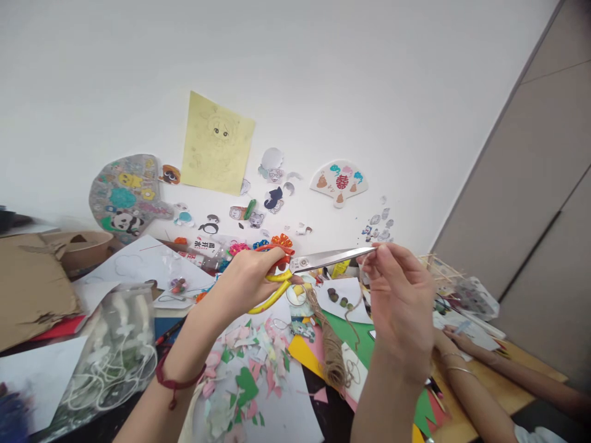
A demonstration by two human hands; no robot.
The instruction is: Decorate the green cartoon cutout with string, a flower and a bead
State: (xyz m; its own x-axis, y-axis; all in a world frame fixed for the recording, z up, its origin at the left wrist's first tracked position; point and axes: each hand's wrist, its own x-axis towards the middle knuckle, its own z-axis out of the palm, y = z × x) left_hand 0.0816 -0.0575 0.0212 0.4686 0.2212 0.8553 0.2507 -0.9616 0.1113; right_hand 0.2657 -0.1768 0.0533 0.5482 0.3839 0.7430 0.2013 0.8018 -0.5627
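My left hand is closed around the handles of a pair of scissors, one loop yellow and the other orange-red. The blades point right, looking nearly closed. At their tips my right hand pinches with thumb and fingers; a thin strand of brown twine shows beside the fingers, its exact end hidden. Below, between both hands, a spool of twine lies on the cluttered table, with a loose strand trailing from it. Paper scraps in pink, green and white are heaped under my left hand.
Another person's arms rest on the table at right. A clear bag with white cords and cardboard lie left. Behind stands a white wall with a yellow drawing, a fan-shaped cutout and stickers.
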